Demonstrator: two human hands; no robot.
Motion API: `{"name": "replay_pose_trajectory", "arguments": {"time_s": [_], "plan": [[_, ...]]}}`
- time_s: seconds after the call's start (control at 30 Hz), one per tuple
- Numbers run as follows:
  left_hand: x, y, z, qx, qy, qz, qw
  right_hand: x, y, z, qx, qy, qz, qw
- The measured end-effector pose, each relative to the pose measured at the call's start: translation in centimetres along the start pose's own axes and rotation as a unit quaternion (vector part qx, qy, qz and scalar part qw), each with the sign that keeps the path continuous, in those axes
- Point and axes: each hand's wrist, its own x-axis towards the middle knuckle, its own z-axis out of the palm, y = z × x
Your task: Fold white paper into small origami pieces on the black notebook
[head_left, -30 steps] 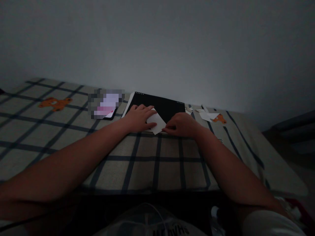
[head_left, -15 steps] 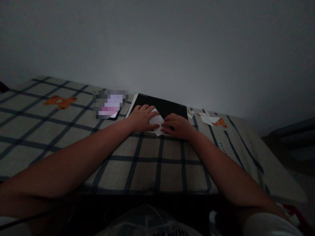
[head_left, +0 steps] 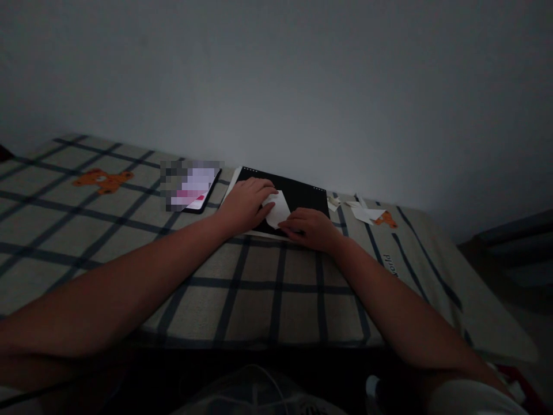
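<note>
A small folded white paper (head_left: 279, 209) lies on a black board (head_left: 302, 195) at the far side of the checked cloth. My left hand (head_left: 246, 203) lies on the paper's left part, fingers stretched flat over it. My right hand (head_left: 311, 227) rests at the paper's lower right edge with its fingers curled and pressed against the fold. The paper stays down on the board between both hands.
A phone (head_left: 192, 187) with a lit screen lies left of the board. White paper scraps (head_left: 363, 211) lie to the right. The checked cloth (head_left: 259, 288) has orange bear prints. A grey wall (head_left: 276, 80) rises right behind.
The paper has been folded smaller and now sits wholly on the board. My right hand slid left along its lower edge; my left hand shifted slightly up over it.
</note>
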Motion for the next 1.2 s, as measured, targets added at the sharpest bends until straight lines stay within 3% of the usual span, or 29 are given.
{"name": "replay_pose_trajectory", "arguments": {"time_s": [0.13, 0.3, 0.53, 0.63, 0.8, 0.9, 1.0, 1.2], "plan": [[-0.1, 0.1, -0.8, -0.010, 0.048, 0.015, 0.999, -0.1, 0.4, 0.0, 0.026, 0.039, 0.083, 0.995], [-0.1, 0.1, -0.7, -0.029, 0.010, 0.089, 0.996, 0.1, 1.1, -0.4, 0.131, 0.093, 0.203, 0.966], [-0.1, 0.0, -0.9, -0.023, -0.007, 0.100, 0.995, 0.0, 1.8, -0.3, 0.278, 0.088, 0.315, 0.903], [-0.1, 0.0, -0.9, -0.011, -0.001, 0.103, 0.995, -0.1, 1.9, -0.3, 0.305, 0.066, 0.302, 0.901], [-0.1, 0.1, -0.6, 0.021, -0.051, 0.105, 0.993, 0.0, 1.1, -0.7, 0.185, 0.017, 0.219, 0.958], [-0.1, 0.1, -0.6, 0.035, -0.068, 0.077, 0.994, 0.1, 0.3, -0.9, 0.054, -0.030, 0.153, 0.986], [-0.2, 0.2, -0.8, 0.042, -0.086, 0.056, 0.994, 0.2, -0.3, -1.1, -0.035, -0.064, 0.118, 0.990], [-0.2, 0.4, -1.2, 0.045, -0.096, 0.044, 0.993, 0.3, -0.8, -1.9, -0.085, -0.092, 0.092, 0.988]]}}
